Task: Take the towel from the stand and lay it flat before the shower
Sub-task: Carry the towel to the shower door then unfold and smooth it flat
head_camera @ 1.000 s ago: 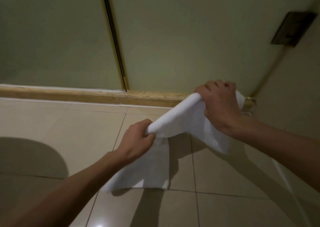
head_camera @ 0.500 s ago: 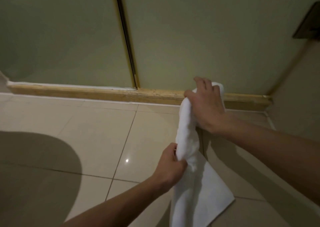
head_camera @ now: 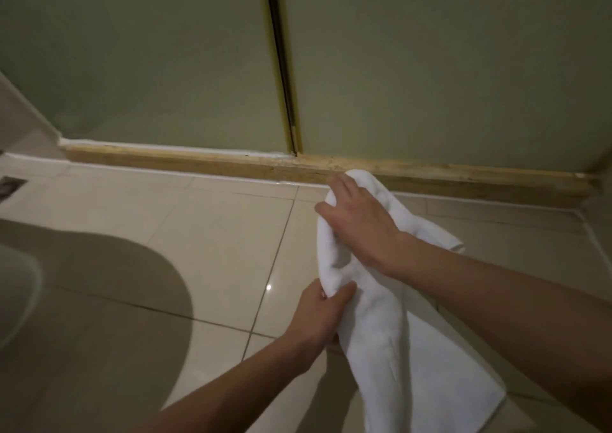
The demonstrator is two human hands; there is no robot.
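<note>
Single head cam, wide-angle, looks forward and down at floor tiles [head_camera: 205, 234]; shower door [head_camera: 430, 68] fills top of frame, close. Arms enter from bottom edge. No second view.

Towel [head_camera: 390, 343] before shower door [head_camera: 430, 68], on floor [head_camera: 198, 234].

Beige floor tiles [head_camera: 215, 234]; floor drain [head_camera: 10, 186] at far left edge.

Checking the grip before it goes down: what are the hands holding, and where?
Both hold the white terry towel: right hand at its far bunched end, left hand on the nearer fold.
</note>
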